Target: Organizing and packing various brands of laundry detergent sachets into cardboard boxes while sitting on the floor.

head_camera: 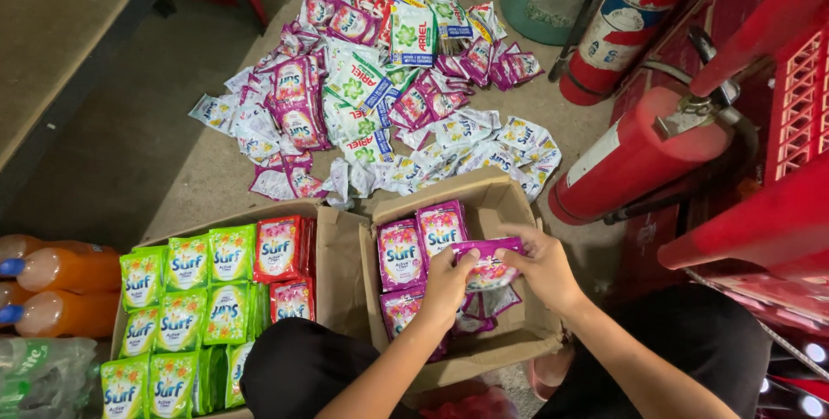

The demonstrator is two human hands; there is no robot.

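Observation:
Both my hands hold a strip of purple detergent sachets [489,263] over a small open cardboard box [509,199]. My left hand [446,285] grips the strip's left end and my right hand [542,265] pinches its right end. Inside the box stand two upright purple packs [400,253], with more purple sachets lying under my hands. To the left, a bigger cardboard box [338,255] holds rows of green packs [186,285] and a few red packs [278,248].
A large loose heap of purple, white and green sachets [371,91] covers the floor ahead. Two red fire extinguishers [635,155] lie at right beside red crates [799,99]. Orange bottles [60,270] sit at the far left. My dark-clothed knees [298,367] flank the boxes.

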